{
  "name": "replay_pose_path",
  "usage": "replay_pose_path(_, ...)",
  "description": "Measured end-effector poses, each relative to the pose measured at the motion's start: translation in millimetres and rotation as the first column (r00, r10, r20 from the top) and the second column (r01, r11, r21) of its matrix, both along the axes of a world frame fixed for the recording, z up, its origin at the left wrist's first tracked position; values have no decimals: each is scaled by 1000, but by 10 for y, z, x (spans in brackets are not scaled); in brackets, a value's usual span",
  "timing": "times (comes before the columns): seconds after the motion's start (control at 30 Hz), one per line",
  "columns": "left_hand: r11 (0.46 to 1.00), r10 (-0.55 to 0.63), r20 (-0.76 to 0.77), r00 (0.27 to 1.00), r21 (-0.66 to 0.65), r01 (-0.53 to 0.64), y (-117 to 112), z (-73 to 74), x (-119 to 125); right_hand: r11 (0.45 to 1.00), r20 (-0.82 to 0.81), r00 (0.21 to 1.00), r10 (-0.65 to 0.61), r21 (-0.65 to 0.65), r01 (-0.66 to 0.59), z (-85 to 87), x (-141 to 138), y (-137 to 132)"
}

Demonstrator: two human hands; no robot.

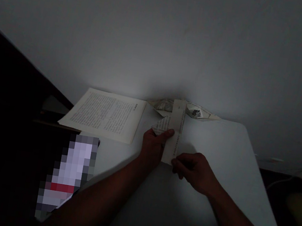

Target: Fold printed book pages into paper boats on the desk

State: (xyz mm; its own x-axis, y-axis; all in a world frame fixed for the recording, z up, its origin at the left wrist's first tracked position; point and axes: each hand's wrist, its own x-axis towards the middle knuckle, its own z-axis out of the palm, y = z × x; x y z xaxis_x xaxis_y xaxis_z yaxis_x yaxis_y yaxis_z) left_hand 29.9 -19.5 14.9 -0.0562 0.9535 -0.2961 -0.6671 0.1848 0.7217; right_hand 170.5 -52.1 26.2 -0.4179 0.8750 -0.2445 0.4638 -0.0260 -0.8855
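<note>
Dim light; two bare hands at work over a white table (220, 147) set against a pale wall (161, 46). Left hand (153, 146): closed on a folded paper strip (173, 141), thumb pressed flat across its front, the other fingers mostly out of sight. Right hand (195, 171): thumb and fingertips brought together at the strip's lower right corner, apparently pinching it (deep shadow here, so the exact hold is hard to read).

The strip sits between the hands near mid-table, its long side running away from the person, printed characters along its right edge. A pointed printed flap (162, 123) juts out at its left, just above the left thumb.

Beyond, by the wall: folded paperwork (203, 115) with pointed ends and hollows; the strip covers its middle, so one piece or two, cannot tell. Left of it, printed sheets (107, 115) lie flat. Nearer, beside the left forearm, a lit screen (73, 169), its content pixelated.
</note>
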Motion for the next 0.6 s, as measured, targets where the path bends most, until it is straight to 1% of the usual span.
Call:
replay_pose_path(0.17,999,14,-40,999,35,-12,4,-16,4,999,-29,999,45,13,-45,-4,27,10)
replay_pose_path(0.23,999,23,-78,997,38,-20,3,-23,-3,999,-92,995,25,-28,-28,-16,49,16)
replay_pose_path(0.33,999,42,-175,984,-2,-42,0,-41,-19,989,-229,973,-33,-146,-1,-50,87,22)
replay_pose_path(0.43,998,50,-245,968,-26,-58,-4,-56,-24,957,-405,907,-119,-290,-3,-82,109,29)
replay_pose_path(0.5,998,59,-251,966,7,-59,-11,-44,-18,928,-507,839,-195,-373,-10,-81,106,38)
replay_pose_path(0.6,994,93,-289,953,86,-71,-29,10,-3,895,-571,769,-288,-446,4,-43,86,55)
